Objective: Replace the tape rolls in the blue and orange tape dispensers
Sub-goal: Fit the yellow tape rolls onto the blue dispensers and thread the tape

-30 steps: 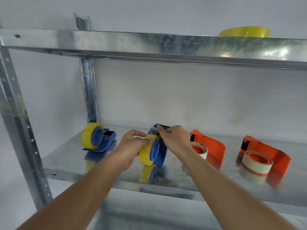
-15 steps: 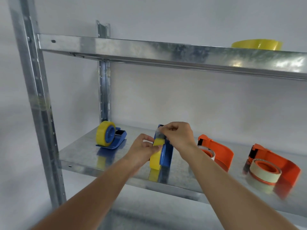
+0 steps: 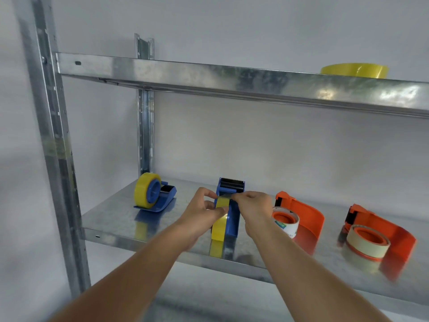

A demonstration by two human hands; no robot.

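Observation:
A blue tape dispenser (image 3: 232,219) stands on the lower metal shelf (image 3: 116,219), its black cutter pointing away from me. A yellow tape roll (image 3: 220,225) sits in it, seen edge-on. My left hand (image 3: 202,211) grips the roll from the left with thumb and fingers. My right hand (image 3: 251,205) pinches the loose end of the yellow tape just above the roll. A second blue dispenser (image 3: 154,196) with a yellow roll stands to the left. Two orange dispensers (image 3: 301,217) (image 3: 380,233) with whitish rolls lie to the right.
Another yellow tape roll (image 3: 354,70) lies on the upper shelf (image 3: 209,76) at the right. Steel uprights (image 3: 53,135) stand at the left and at the back corner. A plain wall is behind the shelves.
The view has shifted so the shelf appears further right. The blue dispenser now stands with its cutter pointing away, and my right hand has pulled the tape end up off the roll.

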